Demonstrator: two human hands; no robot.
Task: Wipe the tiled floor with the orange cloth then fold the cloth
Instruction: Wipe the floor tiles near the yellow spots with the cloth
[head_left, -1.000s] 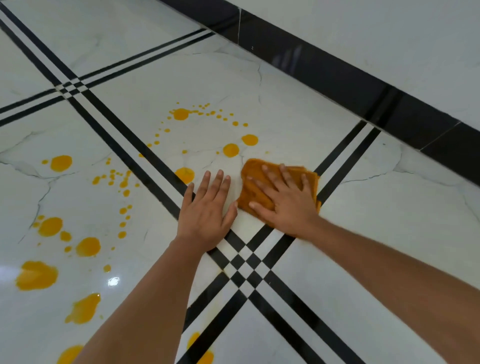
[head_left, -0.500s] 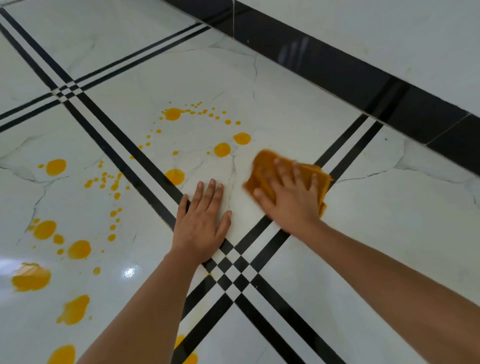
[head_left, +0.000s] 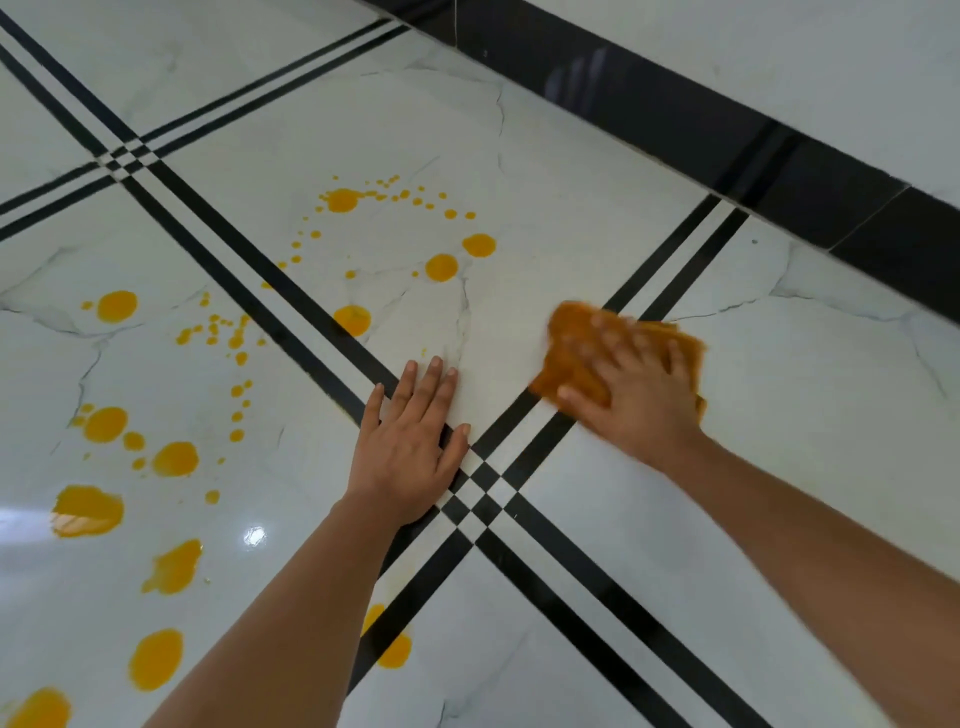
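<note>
The right hand, grip wide with fingers spread, presses the orange cloth onto the tiled floor beside the black stripes; the left hand rests flat, grip wide, near yellow spills

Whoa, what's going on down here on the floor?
A person is wiping up a spill on the tiled floor. The right hand presses an orange cloth flat against the tiles, blurred mid-swipe; the left hand rests flat on the floor beside it. Many yellow splashes lie unwiped to the left.
</note>
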